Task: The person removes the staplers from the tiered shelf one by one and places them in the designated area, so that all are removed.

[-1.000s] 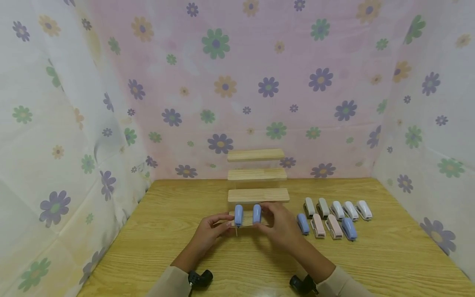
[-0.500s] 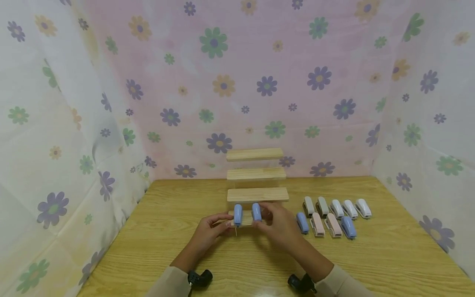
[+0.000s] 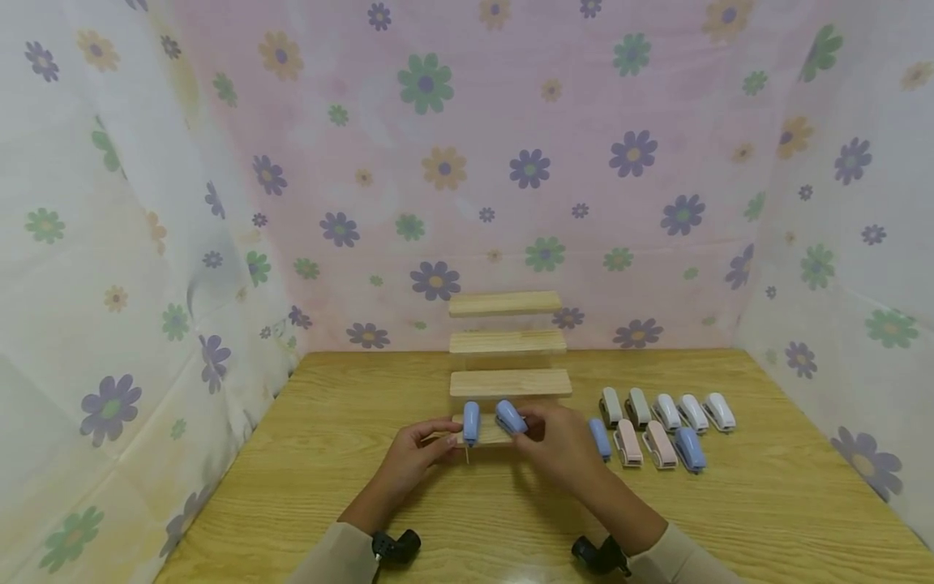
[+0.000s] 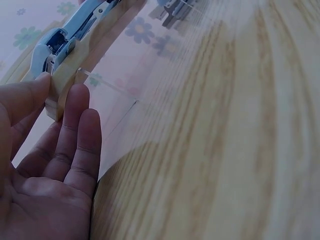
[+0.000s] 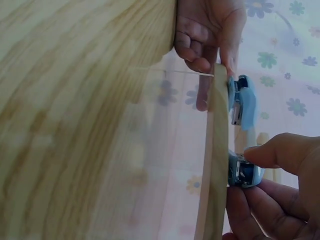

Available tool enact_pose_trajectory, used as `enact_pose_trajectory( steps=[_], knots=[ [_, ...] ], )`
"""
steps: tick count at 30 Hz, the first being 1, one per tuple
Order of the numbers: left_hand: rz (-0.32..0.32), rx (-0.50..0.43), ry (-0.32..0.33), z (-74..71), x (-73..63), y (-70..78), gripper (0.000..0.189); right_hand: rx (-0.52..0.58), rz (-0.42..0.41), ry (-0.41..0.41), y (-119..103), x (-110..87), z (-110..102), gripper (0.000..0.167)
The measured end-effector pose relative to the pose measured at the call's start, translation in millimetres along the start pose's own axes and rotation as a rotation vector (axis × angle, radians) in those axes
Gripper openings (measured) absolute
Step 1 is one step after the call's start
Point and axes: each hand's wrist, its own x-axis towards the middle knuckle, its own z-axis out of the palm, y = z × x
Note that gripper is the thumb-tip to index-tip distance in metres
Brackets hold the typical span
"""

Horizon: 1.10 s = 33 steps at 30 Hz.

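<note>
At the front, the lowest wooden shelf [image 3: 487, 439] of a tiered stand bears two small blue staplers. The left stapler [image 3: 471, 422] points straight to the front; the right stapler [image 3: 511, 416] lies turned at a slant. My left hand [image 3: 419, 451] holds the shelf's left end, its thumb by the left stapler and its other fingers partly below the board in the left wrist view. My right hand [image 3: 560, 442] pinches the right stapler between thumb and fingers. The right wrist view shows that stapler [image 5: 245, 171] against the board, with the thumb on its near end.
Three more wooden shelves [image 3: 509, 383] rise behind in steps on clear supports. To the right, two rows of staplers stand on the table: grey and white [image 3: 665, 414] behind, pink [image 3: 660, 444] and blue [image 3: 689, 449] in front. Flowered cloth [image 3: 529, 227] encloses the back and sides.
The right stapler has turned from straight to slanted, its front end swinging to the right with my right hand. My left hand and the left stapler stay in place.
</note>
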Motion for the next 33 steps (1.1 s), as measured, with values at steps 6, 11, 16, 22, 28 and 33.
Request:
enact_pose_trajectory(
  steps=[6, 11, 16, 22, 28, 33],
  knots=[
    [0.002, -0.001, -0.004, 1.2, 0.7, 1.5, 0.034, 0.028, 0.007, 0.012, 1.5, -4.7, -8.3, 0.032],
    [0.006, -0.005, -0.004, 2.6, 0.3, 3.5, 0.035, 0.043, 0.007, 0.036, 5.3, -11.1, -18.3, 0.032],
    [0.012, -0.003, 0.002, 2.5, -1.1, 4.0, 0.035, 0.028, 0.008, 0.056, 10.7, -15.9, -28.6, 0.032],
    [0.023, 0.003, 0.007, 2.2, -0.9, 1.2, 0.034, -0.033, -0.004, 0.082, 19.6, -18.6, -41.3, 0.035],
    [0.011, 0.007, 0.006, 2.7, -0.4, 1.1, 0.034, -0.053, -0.014, 0.107, 31.6, -25.2, -54.4, 0.035],
    [0.021, 0.000, 0.002, 1.2, -0.5, 2.7, 0.035, -0.074, 0.016, 0.107, 42.8, -30.7, -67.6, 0.034]
  ],
)
